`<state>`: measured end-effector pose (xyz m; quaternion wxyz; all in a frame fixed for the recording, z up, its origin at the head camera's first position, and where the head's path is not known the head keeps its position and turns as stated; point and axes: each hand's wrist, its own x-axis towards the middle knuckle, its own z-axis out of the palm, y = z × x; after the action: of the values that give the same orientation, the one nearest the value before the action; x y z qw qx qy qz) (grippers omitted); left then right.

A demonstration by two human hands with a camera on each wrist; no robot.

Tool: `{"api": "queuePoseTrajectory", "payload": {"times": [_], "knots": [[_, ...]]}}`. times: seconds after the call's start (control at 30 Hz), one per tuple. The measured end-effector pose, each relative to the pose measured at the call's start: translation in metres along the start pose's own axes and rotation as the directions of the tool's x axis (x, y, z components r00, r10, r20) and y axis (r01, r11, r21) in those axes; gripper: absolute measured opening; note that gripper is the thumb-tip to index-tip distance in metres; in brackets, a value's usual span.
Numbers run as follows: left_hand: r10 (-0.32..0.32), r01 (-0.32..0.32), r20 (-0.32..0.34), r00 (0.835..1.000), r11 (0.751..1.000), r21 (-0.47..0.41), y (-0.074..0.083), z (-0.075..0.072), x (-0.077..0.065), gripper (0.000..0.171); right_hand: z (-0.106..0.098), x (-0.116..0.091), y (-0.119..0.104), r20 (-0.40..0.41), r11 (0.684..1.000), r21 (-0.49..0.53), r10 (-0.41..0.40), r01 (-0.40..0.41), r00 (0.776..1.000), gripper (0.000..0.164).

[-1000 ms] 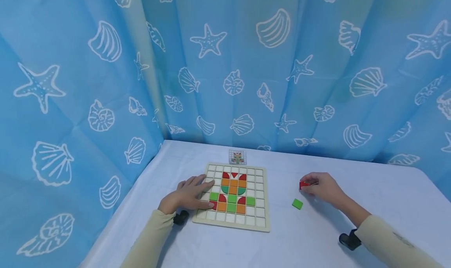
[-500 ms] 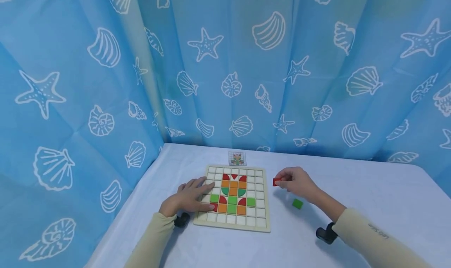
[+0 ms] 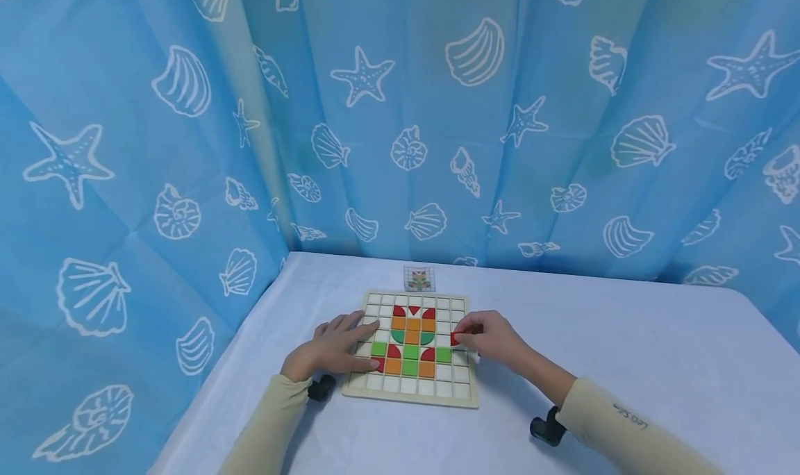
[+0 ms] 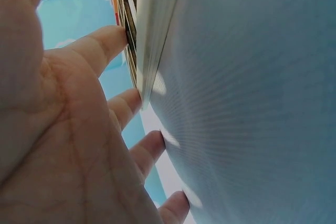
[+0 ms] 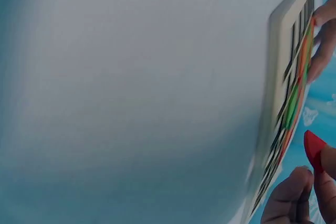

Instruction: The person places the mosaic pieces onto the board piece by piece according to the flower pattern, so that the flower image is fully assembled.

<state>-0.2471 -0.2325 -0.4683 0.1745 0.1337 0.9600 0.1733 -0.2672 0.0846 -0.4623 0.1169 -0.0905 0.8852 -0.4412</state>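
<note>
A square wooden board [image 3: 473,392] with a grid of white cells lies on the table. Red, orange and green tiles form a flower-like pattern on it, including an orange tile [image 3: 427,369] and a green tile [image 3: 444,355]. My left hand [image 3: 334,346] rests over the board's left side with spread fingers, its thumb tip by a red tile [image 3: 378,365] at the pattern's lower left. In the left wrist view, some fingertips touch the board edge and others the cloth. Above the board's right side, my right hand [image 3: 494,336] pinches a red tile [image 5: 314,149] between thumb and fingertips.
A small pattern card [image 3: 419,278] lies just behind the board, showing a similar coloured design. White cloth [image 3: 594,336] covers the table. Blue curtains [image 3: 400,114] with shell and starfish prints hang behind and to the left.
My right hand has carried the red tile leftward from the table's right side to the board's right edge. The loose green tile is now out of sight by the right arm. The left hand stays put.
</note>
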Motion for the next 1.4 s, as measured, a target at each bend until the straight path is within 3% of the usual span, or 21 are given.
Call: {"api": "queuePoseTrajectory", "payload": {"times": [0.3,0.53,0.97,1.17,1.4], "knots": [[-0.028,0.028,0.006,1.000,1.000,0.003,0.002,0.000,0.002,0.084,0.014,-0.011,-0.010,0.062,0.999,-0.039,-0.020,0.023,0.998,0.007],[-0.015,0.015,0.015,1.000,1.000,-0.006,0.002,0.001,0.002,0.083,0.022,-0.019,-0.009,0.135,0.994,-0.086,-0.055,0.067,0.989,0.007],[-0.033,0.034,0.008,0.999,0.999,-0.013,0.001,0.002,0.003,0.084,0.023,-0.016,-0.006,0.186,0.979,-0.171,-0.078,0.111,0.979,0.011],[-0.050,0.050,0.009,0.999,0.999,-0.010,0.001,0.002,0.003,0.086,0.025,-0.016,-0.006,0.218,0.945,-0.255,-0.152,0.206,0.964,0.009],[-0.041,0.041,0.011,0.999,0.999,0.004,0.001,0.000,0.002,0.085,0.019,-0.015,-0.006,0.291,0.950,-0.221,-0.151,0.220,0.945,0.011]]}}
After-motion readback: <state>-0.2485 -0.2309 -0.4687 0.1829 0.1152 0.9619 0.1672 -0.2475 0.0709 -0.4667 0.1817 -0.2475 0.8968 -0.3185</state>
